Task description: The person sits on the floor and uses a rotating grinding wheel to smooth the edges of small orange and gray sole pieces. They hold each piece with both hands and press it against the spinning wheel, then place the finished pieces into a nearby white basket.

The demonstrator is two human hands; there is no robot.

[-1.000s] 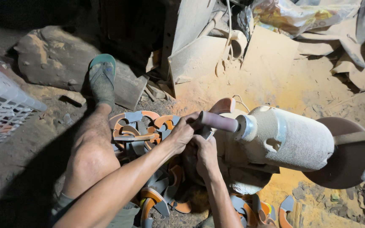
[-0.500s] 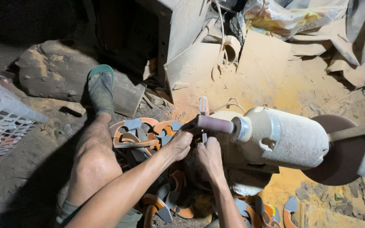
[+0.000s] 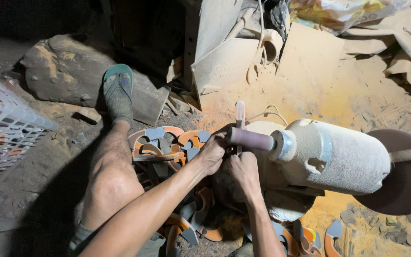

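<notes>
Two bare hands meet at a sanding drum in a dusty workshop corner. Far left stands a white plastic crate (image 3: 5, 138), well apart from the work. Next comes the person's bare leg, its foot in a green sandal (image 3: 118, 93) near a large rock (image 3: 63, 71). Beside the knee lies a pile of orange and grey curved pieces (image 3: 167, 147). The left hand (image 3: 212, 152) has its fingers closed on a thin flat piece (image 3: 239, 114), which stands upright against the pinkish drum (image 3: 250, 139). The right hand (image 3: 243, 173) grips the same piece from below, fingers curled tight. Farther right sits the dust-caked motor (image 3: 334, 157), with a brown disc (image 3: 405, 176) at its far end. The piece looks light, stiff and narrow, likely prone to snatch on the drum, so a firm pinch at its lower end, close under the drum, seems the sound hold.
</notes>
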